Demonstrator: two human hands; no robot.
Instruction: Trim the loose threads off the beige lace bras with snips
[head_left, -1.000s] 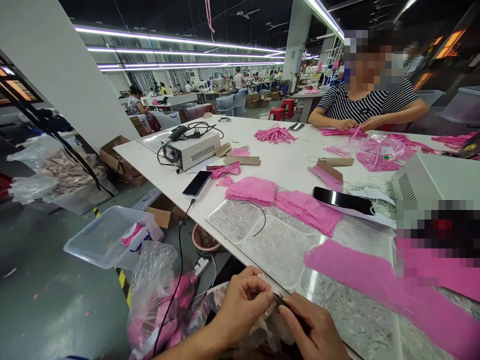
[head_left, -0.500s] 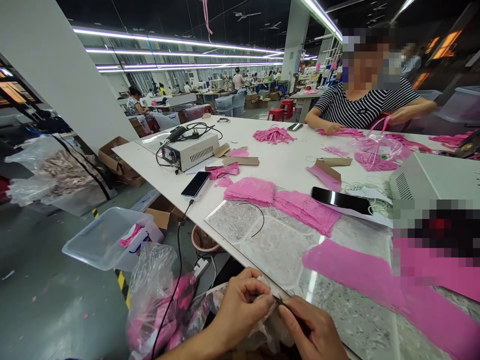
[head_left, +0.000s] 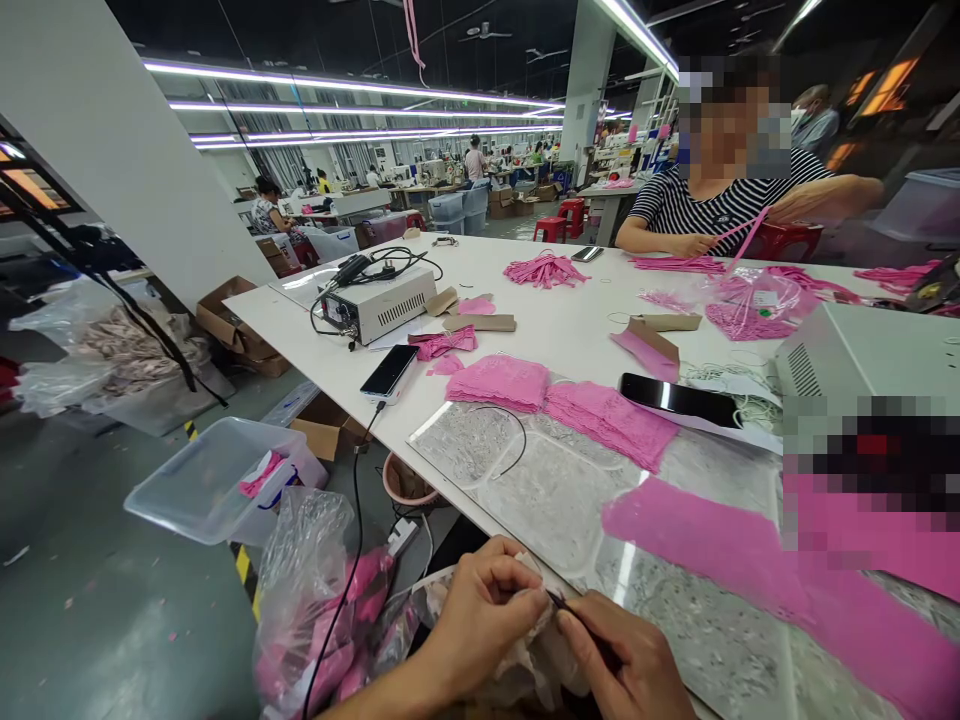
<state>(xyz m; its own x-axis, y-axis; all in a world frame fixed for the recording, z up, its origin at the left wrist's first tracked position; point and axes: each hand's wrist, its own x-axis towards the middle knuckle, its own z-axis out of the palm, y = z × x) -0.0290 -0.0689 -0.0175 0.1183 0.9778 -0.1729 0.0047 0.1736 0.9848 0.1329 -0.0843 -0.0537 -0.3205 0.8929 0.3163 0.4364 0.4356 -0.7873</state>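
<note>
At the table's near edge, my left hand (head_left: 487,610) is closed in a pinch on thin pale fabric (head_left: 551,660), which hangs below the fingers. Close beside it, my right hand (head_left: 634,655) is wrapped round a thin dark pointed tool (head_left: 561,602). The tool's tip points at the left fingertips and the fabric there. Most of its body is hidden in the right palm, so its kind does not show. A long pink fabric piece (head_left: 697,530) lies on the table to the right of my hands.
Stacked pink pieces (head_left: 499,382), a black phone (head_left: 679,398) and another phone (head_left: 388,370) lie on the white table (head_left: 555,325). A box-shaped device (head_left: 386,305) with cables stands farther back. A person (head_left: 720,215) in stripes handles pink strips opposite. Bagged pink fabric (head_left: 326,620) sits below left.
My hands keep almost the same pose on the fabric and tool. Across the table, the person has drawn a pink strip up and stretched an arm outward to the right.
</note>
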